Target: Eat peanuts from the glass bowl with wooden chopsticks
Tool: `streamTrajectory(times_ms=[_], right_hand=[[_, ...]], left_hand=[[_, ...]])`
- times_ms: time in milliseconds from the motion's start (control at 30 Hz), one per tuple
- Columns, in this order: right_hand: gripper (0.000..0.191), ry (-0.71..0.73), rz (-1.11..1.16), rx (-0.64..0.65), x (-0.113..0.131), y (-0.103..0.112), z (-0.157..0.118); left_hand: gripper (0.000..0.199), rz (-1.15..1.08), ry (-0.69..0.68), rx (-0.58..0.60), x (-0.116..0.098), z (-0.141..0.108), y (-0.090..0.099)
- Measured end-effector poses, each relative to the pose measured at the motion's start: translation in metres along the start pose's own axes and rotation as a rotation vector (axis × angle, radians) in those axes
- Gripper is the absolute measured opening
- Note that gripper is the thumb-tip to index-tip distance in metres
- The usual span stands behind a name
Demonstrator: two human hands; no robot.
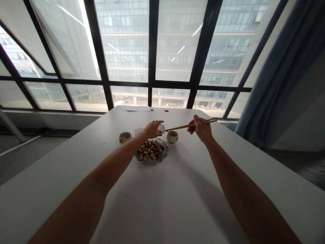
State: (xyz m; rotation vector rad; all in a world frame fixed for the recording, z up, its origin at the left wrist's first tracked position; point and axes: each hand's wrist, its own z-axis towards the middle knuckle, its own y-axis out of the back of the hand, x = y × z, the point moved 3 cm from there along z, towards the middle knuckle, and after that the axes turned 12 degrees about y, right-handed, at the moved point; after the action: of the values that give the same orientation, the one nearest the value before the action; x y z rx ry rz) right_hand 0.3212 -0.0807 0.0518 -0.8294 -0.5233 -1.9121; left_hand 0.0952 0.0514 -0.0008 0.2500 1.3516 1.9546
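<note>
My left hand (pixel 151 129) reaches over the far side of a glass bowl (pixel 151 162), its fingers and thumb around a small white translucent cup (pixel 162 127). Some light brown bits show by that cup. Peanuts and darker nuts (pixel 151 149) fill the bowl. In my right hand (pixel 200 128) is a pair of wooden chopsticks (pixel 180 127), pointing left. Their tips are close to the white cup, with a small dark spot there that I cannot make out. Below the tips stands a round ceramic cup (pixel 172 137).
A second ceramic cup (pixel 125 137) with dark markings stands left of the bowl, and another white translucent cup (pixel 138 131) is partly behind my left wrist. Paper (pixel 134 108) lies at the far end of the white table (pixel 162 196). Windows rise beyond; a blue curtain (pixel 269 74) hangs right.
</note>
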Motion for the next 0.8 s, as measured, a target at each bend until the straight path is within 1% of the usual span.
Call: streamTrajectory(times_ms=[67, 167, 233, 333, 433, 500, 567, 700, 767, 800], right_hand=[[0.054, 0.0, 0.007, -0.009, 0.001, 0.0, 0.0], [0.055, -0.005, -0.005, -0.026, 0.006, 0.001, 0.001], [0.054, 0.005, -0.049, -0.05, 0.011, 0.006, 0.002], [0.051, 0.038, -0.138, -0.101, 0.019, 0.016, 0.005], [0.048, 0.04, -0.188, -0.124, 0.024, 0.025, 0.007], [0.047, 0.033, -0.208, -0.128, 0.024, 0.028, 0.008], [0.046, 0.035, -0.217, -0.129, 0.024, 0.03, 0.008], [0.044, 0.049, -0.184, -0.134, 0.02, 0.032, 0.009], [0.045, 0.054, -0.161, -0.128, 0.019, 0.033, 0.009], [0.045, 0.056, -0.157, -0.125, 0.019, 0.034, 0.01]], left_hand=[[0.079, 0.006, 0.069, 0.041, 0.003, -0.001, 0.002], [0.082, 0.033, 0.197, 0.146, 0.006, 0.0, 0.0], [0.083, 0.05, 0.228, 0.177, 0.002, 0.002, -0.005], [0.086, 0.073, 0.174, 0.194, -0.016, 0.009, -0.018], [0.089, 0.102, 0.094, 0.305, -0.039, 0.016, -0.037], [0.088, 0.126, 0.08, 0.367, -0.049, 0.02, -0.046], [0.09, 0.137, 0.082, 0.366, -0.054, 0.022, -0.05], [0.103, 0.133, 0.019, 0.274, -0.058, 0.024, -0.047], [0.106, 0.134, 0.023, 0.27, -0.06, 0.023, -0.045], [0.107, 0.132, 0.044, 0.288, -0.06, 0.023, -0.045]])
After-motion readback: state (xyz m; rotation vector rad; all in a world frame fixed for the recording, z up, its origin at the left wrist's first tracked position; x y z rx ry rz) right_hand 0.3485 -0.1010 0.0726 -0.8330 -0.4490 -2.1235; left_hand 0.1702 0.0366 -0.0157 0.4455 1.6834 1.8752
